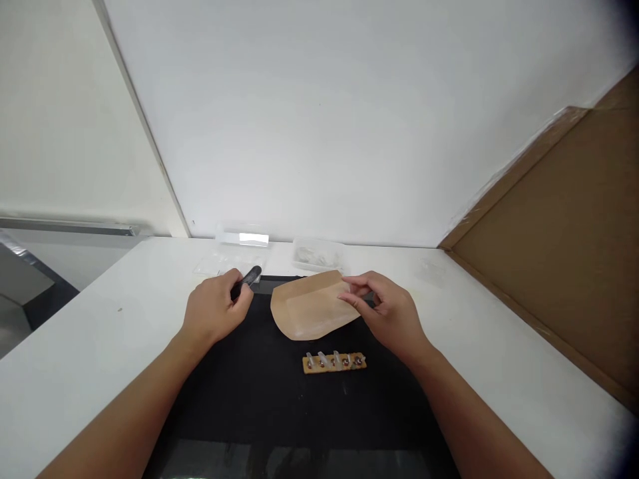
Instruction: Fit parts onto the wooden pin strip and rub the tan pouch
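Observation:
My left hand is closed around a black-handled tool; the handle's rounded end sticks out past the thumb, and the working end is hidden. Between thumb and fingers, my right hand pinches the right edge of a brown paper tray with raised sides. The tray is tilted over the back of a black mat. In front of it on the mat lies a narrow golden-brown bar topped with a row of shiny brown balls and translucent shards, touched by neither hand.
At the back of the white table stand a clear plastic box with pale contents and an open clear case. A thin clear piece lies to the right. A white wall rises behind, and a brown cardboard panel borders the right side.

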`<action>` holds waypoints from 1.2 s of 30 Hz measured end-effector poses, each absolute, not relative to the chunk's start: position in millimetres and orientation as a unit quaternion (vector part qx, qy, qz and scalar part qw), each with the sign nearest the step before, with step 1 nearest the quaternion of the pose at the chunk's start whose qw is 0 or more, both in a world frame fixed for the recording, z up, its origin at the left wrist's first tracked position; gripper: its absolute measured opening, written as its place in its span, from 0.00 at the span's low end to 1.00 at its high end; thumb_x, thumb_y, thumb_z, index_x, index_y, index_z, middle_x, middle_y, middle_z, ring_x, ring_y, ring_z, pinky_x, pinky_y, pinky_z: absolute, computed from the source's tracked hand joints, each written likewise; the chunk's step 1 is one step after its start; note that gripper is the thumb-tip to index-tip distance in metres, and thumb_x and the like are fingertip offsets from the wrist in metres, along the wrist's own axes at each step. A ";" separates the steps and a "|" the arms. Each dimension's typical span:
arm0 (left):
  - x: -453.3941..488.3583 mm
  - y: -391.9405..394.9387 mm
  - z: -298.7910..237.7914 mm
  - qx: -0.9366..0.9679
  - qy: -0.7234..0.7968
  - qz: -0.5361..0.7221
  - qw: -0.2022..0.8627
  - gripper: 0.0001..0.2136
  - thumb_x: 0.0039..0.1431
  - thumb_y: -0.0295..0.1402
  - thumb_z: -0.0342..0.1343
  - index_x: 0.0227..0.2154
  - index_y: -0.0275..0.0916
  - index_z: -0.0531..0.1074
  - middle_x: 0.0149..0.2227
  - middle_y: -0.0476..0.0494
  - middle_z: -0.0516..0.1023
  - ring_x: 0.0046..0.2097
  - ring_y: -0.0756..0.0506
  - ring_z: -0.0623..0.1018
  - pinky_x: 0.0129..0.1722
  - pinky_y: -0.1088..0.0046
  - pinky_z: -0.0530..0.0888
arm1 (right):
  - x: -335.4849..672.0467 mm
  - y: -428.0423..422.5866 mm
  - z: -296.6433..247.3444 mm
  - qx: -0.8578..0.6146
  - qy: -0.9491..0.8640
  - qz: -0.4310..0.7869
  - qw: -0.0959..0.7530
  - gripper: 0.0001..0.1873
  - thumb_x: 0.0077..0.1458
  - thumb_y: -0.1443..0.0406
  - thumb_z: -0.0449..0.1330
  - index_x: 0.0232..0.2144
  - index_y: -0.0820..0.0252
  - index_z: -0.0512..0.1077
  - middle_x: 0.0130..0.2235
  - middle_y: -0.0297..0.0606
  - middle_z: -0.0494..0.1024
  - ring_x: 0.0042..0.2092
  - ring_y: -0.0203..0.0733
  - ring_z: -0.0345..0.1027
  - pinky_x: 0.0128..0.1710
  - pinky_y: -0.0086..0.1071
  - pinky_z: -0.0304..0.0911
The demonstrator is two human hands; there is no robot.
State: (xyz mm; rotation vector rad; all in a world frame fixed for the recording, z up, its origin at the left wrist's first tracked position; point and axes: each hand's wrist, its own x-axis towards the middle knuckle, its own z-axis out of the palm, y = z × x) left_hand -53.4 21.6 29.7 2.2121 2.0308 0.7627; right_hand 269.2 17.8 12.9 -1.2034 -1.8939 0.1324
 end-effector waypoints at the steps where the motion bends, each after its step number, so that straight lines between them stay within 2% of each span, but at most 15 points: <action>1: -57.0 23.7 28.3 0.732 0.634 0.249 0.022 0.10 0.64 0.38 0.50 0.28 0.41 0.65 0.23 0.50 0.71 0.26 0.46 0.69 0.28 0.71 0.58 | 271.8 18.9 12.5 -0.468 -0.773 0.054 0.426 0.13 0.63 0.57 0.67 0.47 0.53 0.78 0.36 0.35 0.80 0.38 0.42 0.75 0.41 0.37 0.70; 6: -69.7 32.3 17.7 0.773 0.553 0.309 0.032 0.18 0.70 0.38 0.42 0.23 0.40 0.65 0.21 0.48 0.68 0.25 0.47 0.68 0.29 0.70 0.57 | 277.5 19.7 10.1 -0.445 -0.787 0.086 0.418 0.15 0.60 0.56 0.69 0.46 0.53 0.79 0.34 0.35 0.78 0.36 0.41 0.74 0.38 0.36 0.70; 10: -75.9 37.7 11.2 0.808 0.508 0.294 0.059 0.22 0.73 0.38 0.38 0.23 0.39 0.65 0.22 0.48 0.70 0.25 0.48 0.69 0.30 0.70 0.59 | 274.4 17.9 10.2 -0.461 -0.772 0.144 0.414 0.13 0.58 0.56 0.70 0.44 0.52 0.79 0.33 0.33 0.79 0.32 0.38 0.73 0.36 0.35 0.71; 16: -81.9 40.9 11.9 0.891 0.391 0.205 0.108 0.21 0.70 0.38 0.46 0.19 0.39 0.58 0.19 0.52 0.61 0.22 0.52 0.61 0.27 0.71 0.57 | 272.0 18.9 9.5 -0.452 -0.759 0.193 0.428 0.17 0.55 0.52 0.72 0.44 0.51 0.81 0.33 0.33 0.81 0.32 0.39 0.75 0.36 0.35 0.71; 20: -81.0 37.5 17.0 0.910 0.359 0.185 0.091 0.19 0.70 0.35 0.48 0.20 0.38 0.60 0.21 0.51 0.64 0.23 0.51 0.63 0.27 0.71 0.57 | 271.3 19.0 10.0 -0.453 -0.762 0.205 0.415 0.17 0.55 0.51 0.72 0.43 0.52 0.82 0.32 0.33 0.81 0.32 0.39 0.74 0.36 0.35 0.72; 26: -79.9 33.2 21.6 0.925 0.329 0.190 0.002 0.17 0.72 0.34 0.46 0.24 0.39 0.66 0.23 0.50 0.68 0.24 0.50 0.67 0.28 0.70 0.60 | 267.1 17.9 7.3 -0.436 -0.774 0.217 0.405 0.15 0.54 0.54 0.73 0.43 0.51 0.82 0.33 0.33 0.81 0.32 0.38 0.74 0.35 0.33 0.70; 28: -78.4 32.2 20.6 0.918 0.331 0.219 -0.020 0.17 0.73 0.34 0.46 0.27 0.39 0.69 0.23 0.50 0.70 0.25 0.49 0.70 0.29 0.71 0.62 | 264.9 17.2 5.8 -0.422 -0.777 0.215 0.415 0.14 0.55 0.55 0.73 0.43 0.51 0.82 0.32 0.33 0.81 0.32 0.38 0.73 0.34 0.33 0.70; 31: -70.0 29.0 16.1 0.898 0.352 0.265 -0.007 0.15 0.75 0.35 0.43 0.36 0.39 0.74 0.25 0.50 0.74 0.27 0.49 0.74 0.31 0.72 0.66 | 259.6 14.9 3.7 -0.397 -0.781 0.210 0.435 0.15 0.56 0.56 0.72 0.45 0.51 0.82 0.32 0.34 0.81 0.32 0.39 0.74 0.34 0.33 0.70; 34: -52.5 22.1 9.9 0.879 0.363 0.301 0.074 0.15 0.77 0.34 0.40 0.47 0.40 0.73 0.27 0.52 0.77 0.29 0.49 0.76 0.35 0.72 0.71 | 251.0 10.4 2.0 -0.375 -0.787 0.202 0.446 0.14 0.57 0.57 0.72 0.46 0.51 0.82 0.32 0.34 0.80 0.34 0.39 0.74 0.35 0.33 0.70; 36: -37.9 14.6 6.9 0.865 0.354 0.318 0.159 0.15 0.77 0.34 0.39 0.55 0.41 0.70 0.33 0.50 0.80 0.32 0.50 0.78 0.38 0.72 0.73 | 243.9 6.4 1.1 -0.352 -0.795 0.192 0.455 0.14 0.58 0.58 0.71 0.47 0.50 0.82 0.32 0.33 0.79 0.33 0.37 0.73 0.36 0.32 0.70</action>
